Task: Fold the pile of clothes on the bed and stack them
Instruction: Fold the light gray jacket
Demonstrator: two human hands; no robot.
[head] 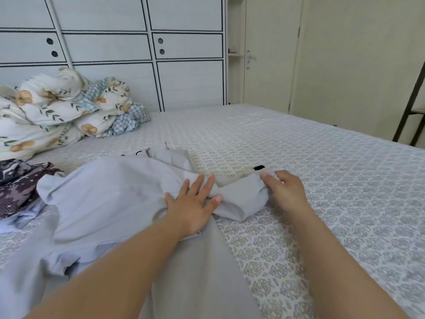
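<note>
the soft pale grey cloth top [110, 199] is spread near the bed's [345, 180] front left edge. it is pressed by the flat, spread left hand [195, 201]. its sleeve is pinched by the right hand [284, 191]. the sleeve should be pulled flat, then folded over. no words can be read.

Pale grey garment [110, 199], grey medallion-patterned bedsheet [322, 180], floral cream quilt [46, 111], dark purple dotted clothes [16, 187]

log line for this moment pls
left hand flat on grey garment | right hand pinches its sleeve | bed | stage: folding
</note>
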